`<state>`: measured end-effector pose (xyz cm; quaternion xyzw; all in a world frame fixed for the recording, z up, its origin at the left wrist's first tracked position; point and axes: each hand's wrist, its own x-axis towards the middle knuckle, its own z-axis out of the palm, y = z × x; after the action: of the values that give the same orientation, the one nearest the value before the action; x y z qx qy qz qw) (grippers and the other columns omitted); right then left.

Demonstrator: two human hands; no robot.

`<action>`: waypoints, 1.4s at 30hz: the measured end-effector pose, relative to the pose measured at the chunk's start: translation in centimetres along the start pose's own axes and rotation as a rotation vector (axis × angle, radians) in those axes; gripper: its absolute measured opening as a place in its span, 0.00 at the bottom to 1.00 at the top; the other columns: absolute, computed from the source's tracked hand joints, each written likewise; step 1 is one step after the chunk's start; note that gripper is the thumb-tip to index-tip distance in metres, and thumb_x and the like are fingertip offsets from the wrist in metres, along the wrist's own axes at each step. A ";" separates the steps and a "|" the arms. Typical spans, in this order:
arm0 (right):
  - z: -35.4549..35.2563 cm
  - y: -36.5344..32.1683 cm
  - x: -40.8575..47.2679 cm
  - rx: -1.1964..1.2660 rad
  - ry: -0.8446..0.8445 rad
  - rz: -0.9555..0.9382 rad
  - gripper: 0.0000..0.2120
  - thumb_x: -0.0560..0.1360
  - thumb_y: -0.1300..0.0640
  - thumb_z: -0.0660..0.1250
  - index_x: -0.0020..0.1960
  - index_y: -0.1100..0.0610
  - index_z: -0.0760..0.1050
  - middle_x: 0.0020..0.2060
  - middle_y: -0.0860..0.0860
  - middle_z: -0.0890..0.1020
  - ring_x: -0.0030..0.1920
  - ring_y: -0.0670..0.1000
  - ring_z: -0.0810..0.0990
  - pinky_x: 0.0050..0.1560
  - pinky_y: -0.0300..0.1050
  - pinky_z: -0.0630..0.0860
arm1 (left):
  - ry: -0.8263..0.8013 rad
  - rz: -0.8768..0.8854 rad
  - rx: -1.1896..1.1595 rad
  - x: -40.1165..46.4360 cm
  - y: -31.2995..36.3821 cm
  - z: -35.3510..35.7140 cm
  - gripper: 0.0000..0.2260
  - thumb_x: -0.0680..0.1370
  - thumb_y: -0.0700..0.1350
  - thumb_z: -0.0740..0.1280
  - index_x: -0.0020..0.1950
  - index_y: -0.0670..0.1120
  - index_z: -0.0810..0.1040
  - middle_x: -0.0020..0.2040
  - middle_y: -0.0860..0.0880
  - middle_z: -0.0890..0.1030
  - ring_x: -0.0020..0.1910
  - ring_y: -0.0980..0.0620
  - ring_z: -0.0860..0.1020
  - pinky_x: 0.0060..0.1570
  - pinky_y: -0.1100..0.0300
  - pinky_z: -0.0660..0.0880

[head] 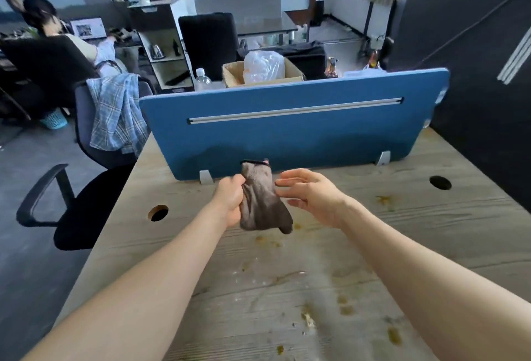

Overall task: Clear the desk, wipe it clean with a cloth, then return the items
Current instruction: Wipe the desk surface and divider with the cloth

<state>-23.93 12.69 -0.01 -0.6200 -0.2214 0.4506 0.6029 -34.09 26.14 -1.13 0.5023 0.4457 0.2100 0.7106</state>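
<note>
The left hand [230, 202] grips a cloth [260, 198] above the surface [431, 245], its fingers curled tight around the cloth's left edge. The cloth is grey-brown, soft and crumpled, bunched into a long hanging wad; its top end stands up against the blue divider [287, 125] behind it, showing a dark edge and a small pink spot, and its lower end droops in a dark fold just over the wood. It does not lie on the surface; it is held up in the air between the two hands.

The right hand [310, 197] is just beside the cloth on its right, fingers [290, 181] straight and spread apart, their tips at the cloth's edge; whether they touch it I cannot tell.

The wooden surface is streaked with yellowish-brown stains [395, 336] and pale crumbs [309, 319], mostly near the front, with a few spots under the cloth. Two round cable holes [158, 212] sit left and right. A black chair [74, 211] stands at the surface's left.
</note>
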 end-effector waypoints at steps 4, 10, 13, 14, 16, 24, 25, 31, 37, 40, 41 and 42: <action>-4.4 -0.1 -1.4 -0.206 0.099 0.116 0.14 0.76 0.64 0.63 0.61 0.58 0.73 0.55 0.54 0.79 0.53 0.52 0.76 0.51 0.43 0.72 | -0.027 -0.038 -0.069 -1.8 1.3 4.4 0.12 0.82 0.40 0.54 0.42 0.40 0.73 0.40 0.43 0.79 0.38 0.49 0.78 0.35 0.58 0.73; -7.4 0.2 -3.1 0.189 -0.001 0.403 0.22 0.78 0.43 0.54 0.52 0.58 0.77 0.44 0.58 0.78 0.47 0.59 0.80 0.50 0.53 0.76 | -0.182 -0.135 -0.156 -3.7 2.2 8.1 0.14 0.82 0.44 0.54 0.56 0.38 0.76 0.52 0.38 0.80 0.51 0.43 0.79 0.49 0.49 0.76; -7.6 -0.3 -4.0 0.433 0.059 0.317 0.19 0.79 0.47 0.58 0.43 0.61 0.79 0.36 0.55 0.82 0.39 0.52 0.80 0.45 0.46 0.77 | -0.243 -0.151 -0.100 -3.8 2.4 8.7 0.15 0.83 0.46 0.53 0.57 0.39 0.76 0.50 0.39 0.80 0.51 0.44 0.78 0.51 0.49 0.75; -7.8 -0.7 -4.2 0.441 0.111 0.283 0.15 0.79 0.52 0.59 0.44 0.60 0.78 0.34 0.54 0.82 0.35 0.50 0.79 0.40 0.43 0.77 | -0.251 -0.144 -0.074 -3.7 2.5 8.7 0.15 0.82 0.46 0.53 0.54 0.40 0.77 0.48 0.40 0.80 0.48 0.45 0.79 0.49 0.50 0.76; -8.6 -1.6 -4.5 0.419 0.213 0.182 0.08 0.78 0.61 0.60 0.53 0.60 0.77 0.38 0.53 0.83 0.35 0.50 0.81 0.35 0.40 0.78 | -0.268 -0.139 -0.007 -3.6 3.1 8.3 0.15 0.82 0.46 0.54 0.50 0.41 0.78 0.45 0.41 0.81 0.46 0.45 0.79 0.46 0.52 0.76; -8.5 -6.2 -5.0 0.133 0.386 -0.097 0.16 0.74 0.69 0.66 0.60 0.59 0.77 0.49 0.56 0.82 0.47 0.56 0.81 0.47 0.49 0.79 | -0.025 -0.037 0.355 -2.7 2.9 8.3 0.13 0.79 0.41 0.59 0.63 0.41 0.71 0.55 0.45 0.73 0.54 0.46 0.74 0.50 0.51 0.72; -7.9 -6.2 -4.9 0.081 0.397 -0.093 0.17 0.74 0.69 0.66 0.61 0.59 0.77 0.50 0.56 0.82 0.48 0.57 0.81 0.49 0.52 0.79 | -0.079 -0.077 0.287 -3.1 2.5 8.6 0.13 0.80 0.44 0.60 0.64 0.41 0.71 0.54 0.45 0.73 0.53 0.47 0.74 0.49 0.51 0.72; -4.3 -5.5 -4.8 0.043 0.230 -0.101 0.19 0.75 0.72 0.63 0.62 0.57 0.73 0.53 0.55 0.79 0.51 0.56 0.79 0.53 0.53 0.77 | -0.370 -0.326 -0.131 -4.4 -0.8 10.4 0.32 0.75 0.69 0.54 0.65 0.45 0.73 0.49 0.45 0.80 0.46 0.46 0.78 0.45 0.52 0.76; -5.6 -3.8 -4.3 -0.027 0.333 -0.065 0.26 0.73 0.72 0.65 0.68 0.56 0.69 0.62 0.55 0.75 0.59 0.57 0.76 0.61 0.53 0.75 | -0.526 -0.432 -0.331 -4.5 -1.2 10.6 0.25 0.75 0.60 0.64 0.61 0.42 0.77 0.54 0.38 0.81 0.53 0.39 0.79 0.55 0.45 0.75; -7.3 -3.3 -4.0 -0.162 0.431 -0.055 0.26 0.72 0.70 0.67 0.68 0.56 0.69 0.63 0.54 0.74 0.59 0.55 0.75 0.62 0.51 0.74 | -0.422 -0.340 -0.225 -4.4 -1.5 11.6 0.19 0.77 0.50 0.66 0.64 0.40 0.74 0.51 0.40 0.82 0.45 0.42 0.81 0.38 0.52 0.79; -7.8 -3.0 -3.8 -0.184 0.440 -0.052 0.26 0.72 0.69 0.67 0.69 0.56 0.69 0.62 0.54 0.74 0.59 0.55 0.75 0.60 0.49 0.74 | -0.390 -0.308 -0.214 -4.2 -1.7 12.0 0.18 0.77 0.47 0.66 0.65 0.41 0.72 0.53 0.39 0.81 0.46 0.41 0.81 0.37 0.51 0.79; -8.3 -2.6 -3.5 -0.195 0.444 -0.043 0.26 0.73 0.67 0.67 0.69 0.57 0.68 0.62 0.54 0.74 0.59 0.54 0.75 0.59 0.47 0.74 | -0.369 -0.282 -0.213 -4.1 -1.9 12.4 0.18 0.78 0.44 0.66 0.66 0.43 0.71 0.55 0.39 0.80 0.47 0.40 0.80 0.41 0.47 0.79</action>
<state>-18.11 5.72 2.37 -0.7542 -0.1389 0.2670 0.5836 -25.98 15.79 0.06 0.3873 0.3494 0.0594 0.8511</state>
